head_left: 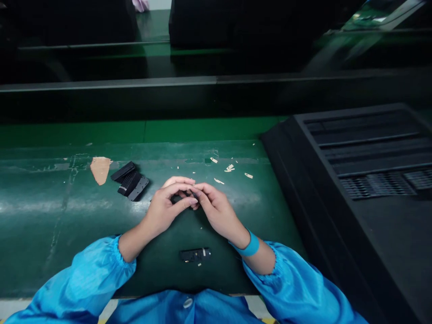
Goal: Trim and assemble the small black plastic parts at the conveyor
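Note:
My left hand [165, 204] and my right hand [221, 211] meet at the fingertips above the middle of the green mat. Both are closed, with thumbs and fingers pinched together around something small and dark that is mostly hidden. Below them, near the front edge, lies a flat black electronic part [195, 255] with small light marks on it. To the left of my left hand is a loose pile of flat black parts [131, 182]. Small cream-coloured pieces [230, 168] lie scattered beyond my right hand.
A ragged tan piece [100, 170], like torn card, lies left of the black pile. On the right stands a large black slotted tray [364, 225], with rows of dark parts in it. A dark ledge [216, 96] runs across behind the green bench top [101, 220].

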Available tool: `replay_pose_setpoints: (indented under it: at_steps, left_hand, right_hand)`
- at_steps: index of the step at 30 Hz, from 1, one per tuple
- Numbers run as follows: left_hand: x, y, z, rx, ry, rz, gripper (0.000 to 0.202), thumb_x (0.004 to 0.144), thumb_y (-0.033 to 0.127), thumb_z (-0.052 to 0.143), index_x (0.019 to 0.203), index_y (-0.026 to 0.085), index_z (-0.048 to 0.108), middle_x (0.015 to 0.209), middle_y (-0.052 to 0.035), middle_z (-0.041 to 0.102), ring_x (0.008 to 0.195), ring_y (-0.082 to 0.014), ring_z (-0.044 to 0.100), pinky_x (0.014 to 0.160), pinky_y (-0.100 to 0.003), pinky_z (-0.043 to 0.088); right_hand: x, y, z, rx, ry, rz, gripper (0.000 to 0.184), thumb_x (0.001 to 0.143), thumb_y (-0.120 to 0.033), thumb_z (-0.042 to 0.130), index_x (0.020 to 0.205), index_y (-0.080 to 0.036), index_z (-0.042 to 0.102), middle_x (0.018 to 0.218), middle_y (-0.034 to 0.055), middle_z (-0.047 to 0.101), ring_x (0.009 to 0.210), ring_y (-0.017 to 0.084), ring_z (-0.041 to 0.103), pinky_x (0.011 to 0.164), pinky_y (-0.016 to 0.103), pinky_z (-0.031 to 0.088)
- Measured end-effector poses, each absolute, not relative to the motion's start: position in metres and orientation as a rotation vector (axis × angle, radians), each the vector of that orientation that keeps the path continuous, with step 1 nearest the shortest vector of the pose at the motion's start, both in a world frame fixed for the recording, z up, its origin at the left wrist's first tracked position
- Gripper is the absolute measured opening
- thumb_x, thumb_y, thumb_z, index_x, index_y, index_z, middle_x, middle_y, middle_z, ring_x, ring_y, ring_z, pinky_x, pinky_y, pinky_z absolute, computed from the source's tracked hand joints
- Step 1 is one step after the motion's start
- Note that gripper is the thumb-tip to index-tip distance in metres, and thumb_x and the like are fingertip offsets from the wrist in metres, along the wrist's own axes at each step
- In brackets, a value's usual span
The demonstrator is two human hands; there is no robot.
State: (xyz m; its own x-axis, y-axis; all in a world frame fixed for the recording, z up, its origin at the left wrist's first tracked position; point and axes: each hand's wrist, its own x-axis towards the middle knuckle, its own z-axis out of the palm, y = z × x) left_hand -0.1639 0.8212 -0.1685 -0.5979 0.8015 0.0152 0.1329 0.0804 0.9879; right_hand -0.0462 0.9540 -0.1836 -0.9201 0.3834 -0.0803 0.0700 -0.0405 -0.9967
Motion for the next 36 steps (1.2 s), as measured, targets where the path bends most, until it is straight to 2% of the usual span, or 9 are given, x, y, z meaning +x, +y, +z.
replay_pose_setpoints:
  at_steps: [5, 14, 16, 18, 20, 22, 24, 29, 36]
  left_hand:
    - [-0.164, 0.821, -0.173, 0.884, 1.797, 1.565, 0.023, 0.092, 0.030, 0.071, 0.113, 0.024, 0.077, 0.124, -0.0097, 0.072, 0.110, -0.0228, 0.070, 0.091, -0.034, 0.058]
    - [-0.164, 0.821, -0.175, 0.781, 1.729, 1.582, 0.028, 0.092, 0.035, 0.071, 0.116, 0.023, 0.076, 0.130, -0.0108, 0.070, 0.111, -0.0235, 0.071, 0.089, -0.034, 0.061]
    - [-0.162, 0.821, -0.174, 0.789, 1.712, 1.594, 0.028, 0.091, 0.035, 0.072, 0.115, 0.022, 0.075, 0.133, -0.0112, 0.069, 0.113, -0.0239, 0.070, 0.091, -0.034, 0.061]
    - [-0.161, 0.821, -0.173, 0.802, 1.713, 1.609, 0.023, 0.093, 0.035, 0.070, 0.111, 0.021, 0.075, 0.135, -0.0106, 0.069, 0.117, -0.0241, 0.069, 0.096, -0.035, 0.059]
    - [-0.161, 0.820, -0.172, 0.822, 1.780, 1.594, 0.019, 0.096, 0.034, 0.067, 0.108, 0.021, 0.074, 0.127, -0.0088, 0.073, 0.114, -0.0222, 0.070, 0.098, -0.034, 0.057]
    - [-0.163, 0.820, -0.171, 0.871, 1.897, 1.539, 0.017, 0.098, 0.033, 0.064, 0.105, 0.022, 0.075, 0.112, -0.0063, 0.078, 0.103, -0.0199, 0.072, 0.095, -0.033, 0.056]
    - [-0.167, 0.820, -0.171, 0.952, 1.971, 1.485, 0.017, 0.097, 0.033, 0.064, 0.101, 0.023, 0.077, 0.102, -0.0052, 0.078, 0.098, -0.0195, 0.072, 0.092, -0.032, 0.056]
    - [-0.175, 0.821, -0.171, 0.943, 1.863, 1.494, 0.020, 0.097, 0.035, 0.065, 0.102, 0.023, 0.079, 0.104, -0.0061, 0.077, 0.098, -0.0198, 0.070, 0.091, -0.032, 0.055]
    - [-0.181, 0.819, -0.174, 0.955, 1.770, 1.453, 0.020, 0.097, 0.034, 0.066, 0.108, 0.027, 0.081, 0.106, -0.0053, 0.076, 0.100, -0.0185, 0.069, 0.092, -0.029, 0.053]
  right_hand:
    - [-0.044, 0.952, -0.184, -0.564, -1.989, 1.901, 0.026, 0.102, -0.043, 0.053, 0.105, -0.021, 0.066, 0.073, -0.0029, 0.062, 0.057, 0.010, 0.058, 0.060, 0.024, 0.052]
    - [-0.044, 0.951, -0.187, -0.610, -1.916, 1.934, 0.026, 0.099, -0.045, 0.056, 0.105, -0.022, 0.066, 0.069, -0.0050, 0.059, 0.048, 0.009, 0.057, 0.048, 0.022, 0.050]
    - [-0.045, 0.950, -0.188, -0.597, -1.926, 1.905, 0.023, 0.099, -0.041, 0.056, 0.108, -0.022, 0.066, 0.075, -0.0023, 0.064, 0.057, 0.011, 0.063, 0.050, 0.023, 0.053]
    - [-0.044, 0.951, -0.186, -0.556, -2.019, 1.751, 0.016, 0.097, -0.034, 0.060, 0.106, -0.022, 0.066, 0.088, 0.0023, 0.071, 0.074, 0.015, 0.069, 0.062, 0.027, 0.058]
    - [-0.043, 0.953, -0.182, -0.507, -2.140, 1.505, 0.007, 0.095, -0.026, 0.063, 0.099, -0.023, 0.067, 0.097, 0.0048, 0.072, 0.087, 0.018, 0.069, 0.075, 0.030, 0.058]
    - [-0.042, 0.955, -0.177, -0.475, -2.207, 1.338, 0.005, 0.095, -0.022, 0.063, 0.091, -0.023, 0.067, 0.093, 0.0040, 0.070, 0.084, 0.017, 0.066, 0.075, 0.030, 0.056]
    - [-0.041, 0.958, -0.173, -0.455, -2.213, 1.318, 0.009, 0.096, -0.021, 0.060, 0.089, -0.023, 0.065, 0.085, 0.0021, 0.067, 0.076, 0.015, 0.063, 0.070, 0.028, 0.054]
    - [-0.040, 0.960, -0.169, -0.435, -2.155, 1.480, 0.003, 0.094, -0.023, 0.063, 0.095, -0.023, 0.066, 0.086, 0.0014, 0.069, 0.074, 0.014, 0.065, 0.070, 0.028, 0.056]
    - [-0.040, 0.957, -0.170, -0.463, -2.114, 1.553, 0.004, 0.089, -0.021, 0.069, 0.092, -0.023, 0.069, 0.086, 0.0007, 0.072, 0.073, 0.013, 0.068, 0.071, 0.028, 0.059]
